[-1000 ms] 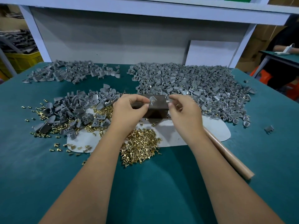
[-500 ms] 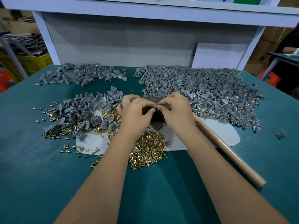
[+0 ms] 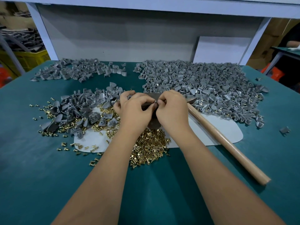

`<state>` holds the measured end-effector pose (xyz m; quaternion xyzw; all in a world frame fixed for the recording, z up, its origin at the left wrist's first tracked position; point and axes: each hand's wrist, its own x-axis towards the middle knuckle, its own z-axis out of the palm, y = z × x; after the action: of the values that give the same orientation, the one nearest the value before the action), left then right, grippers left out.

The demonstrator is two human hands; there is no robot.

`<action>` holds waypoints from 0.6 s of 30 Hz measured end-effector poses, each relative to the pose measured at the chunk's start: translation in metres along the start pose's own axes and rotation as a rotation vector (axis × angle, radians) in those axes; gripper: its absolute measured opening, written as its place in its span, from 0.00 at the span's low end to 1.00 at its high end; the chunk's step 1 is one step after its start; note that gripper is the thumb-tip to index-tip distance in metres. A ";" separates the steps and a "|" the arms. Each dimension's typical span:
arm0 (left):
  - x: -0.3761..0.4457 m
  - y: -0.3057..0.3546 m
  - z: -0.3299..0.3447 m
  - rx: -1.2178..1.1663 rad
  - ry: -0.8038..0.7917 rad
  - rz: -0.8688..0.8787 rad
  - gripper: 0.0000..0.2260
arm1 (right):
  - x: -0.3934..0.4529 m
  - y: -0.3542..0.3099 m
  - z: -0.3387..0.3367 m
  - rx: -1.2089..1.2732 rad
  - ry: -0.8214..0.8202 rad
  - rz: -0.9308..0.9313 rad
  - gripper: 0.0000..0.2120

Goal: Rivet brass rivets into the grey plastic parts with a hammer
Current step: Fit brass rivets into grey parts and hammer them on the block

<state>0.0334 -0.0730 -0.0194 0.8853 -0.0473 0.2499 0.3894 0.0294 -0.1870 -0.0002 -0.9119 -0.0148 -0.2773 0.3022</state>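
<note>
A: Where are the hands?

B: The left hand [image 3: 134,109] and right hand [image 3: 172,109] meet fingertip to fingertip over a dark brown block [image 3: 153,124] at mid-tabletop. Both are pinched shut on something tiny between them; what it is, I cannot tell.

A: And the parts?

B: Three heaps of small grey plastic parts: a big one [image 3: 209,88] at the far right, a thin one [image 3: 78,72] at the far left, and a near-left one [image 3: 84,109] mixed with brass. Each holds too many to count. One stray grey piece [image 3: 284,131] lies alone near the right edge.

A: Rivets?

B: One dense pile of short brass rivets [image 3: 149,148] sits just under the wrists, with loose ones scattered out to the left.

A: The hammer?

B: One wooden-handled hammer [image 3: 227,142] lies flat beside the right forearm, its handle running toward the near right, across a white oval sheet [image 3: 227,130].

A: Room to move?

B: The teal tabletop [image 3: 40,176] is bare along the near edge and both near sides. A grey back panel [image 3: 121,41] closes the far edge, just behind the heaps.
</note>
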 end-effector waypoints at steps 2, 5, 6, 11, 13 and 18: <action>0.000 0.001 -0.001 -0.018 -0.004 -0.016 0.02 | 0.001 -0.002 0.001 0.035 0.006 0.045 0.09; 0.000 0.001 -0.001 -0.047 -0.029 -0.024 0.03 | 0.001 -0.001 0.002 0.058 0.005 0.071 0.09; 0.000 0.001 -0.002 -0.051 -0.037 -0.027 0.03 | 0.000 -0.001 0.002 0.051 0.004 0.067 0.09; -0.002 0.002 -0.002 -0.057 -0.030 -0.048 0.01 | -0.002 0.005 -0.010 0.110 -0.060 0.018 0.07; -0.001 0.002 -0.003 -0.090 -0.058 -0.080 0.02 | -0.002 0.012 -0.025 0.124 -0.036 0.073 0.13; 0.001 0.000 -0.001 -0.097 -0.086 -0.125 0.03 | -0.006 0.052 -0.063 -0.620 -0.142 0.222 0.15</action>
<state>0.0338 -0.0721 -0.0182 0.8764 -0.0206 0.1843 0.4445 0.0029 -0.2637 0.0100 -0.9735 0.1486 -0.1697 0.0372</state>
